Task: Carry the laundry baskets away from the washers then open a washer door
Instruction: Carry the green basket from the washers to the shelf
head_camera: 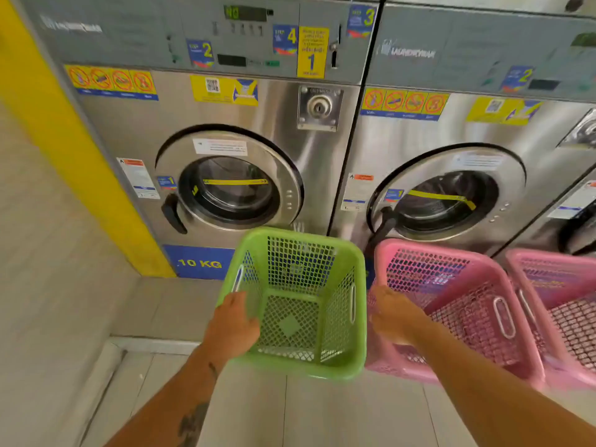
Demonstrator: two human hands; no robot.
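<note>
An empty green laundry basket [335, 253] stands on the floor in front of the left washer [129, 130]. My left hand [233, 324] grips its left rim. Beside it sits an empty pink basket [512, 304], and my right hand [392, 314] rests on its left rim, fingers curled over the edge. A second pink basket [567, 279] stands further right, partly cut off. The left washer's round door [229, 180] is closed, with a black handle [172, 214] on its left. The right washer's door [446, 195] looks closed too.
A yellow wall strip [64, 133] borders the left washer, with a tiled wall left of it. A low step [154, 343] runs along the floor before the machines. Grey floor tiles [322, 414] lie under my arms. A third washer [580, 204] shows at the right edge.
</note>
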